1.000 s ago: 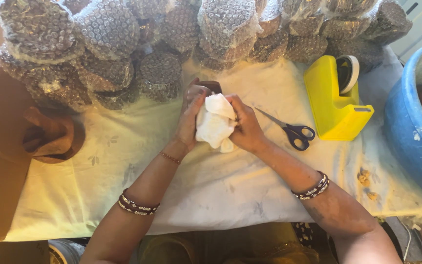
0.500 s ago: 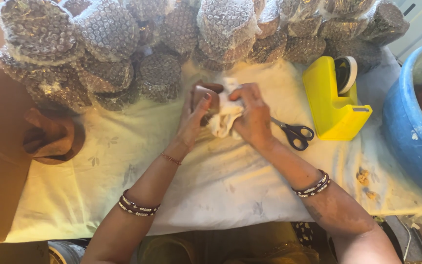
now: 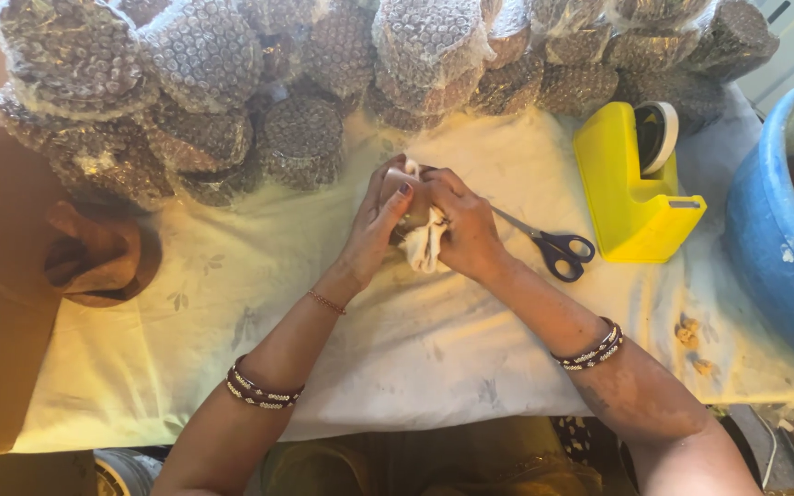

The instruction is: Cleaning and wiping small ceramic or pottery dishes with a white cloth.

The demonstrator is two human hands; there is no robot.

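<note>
Both hands (image 3: 420, 225) grip a small brownish object (image 3: 406, 188), perhaps cloth-wrapped.

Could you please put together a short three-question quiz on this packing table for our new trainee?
1. True or false: the scissors lie between the right hand and the yellow tape dispenser.
2. What are both hands holding? A) the scissors B) a small brown item with a white cloth C) a roll of tape
3. What covers the items piled along the far edge of the table?

Key:
1. True.
2. B: the left hand and right hand close around it together.
3. Bubble wrap.
</note>
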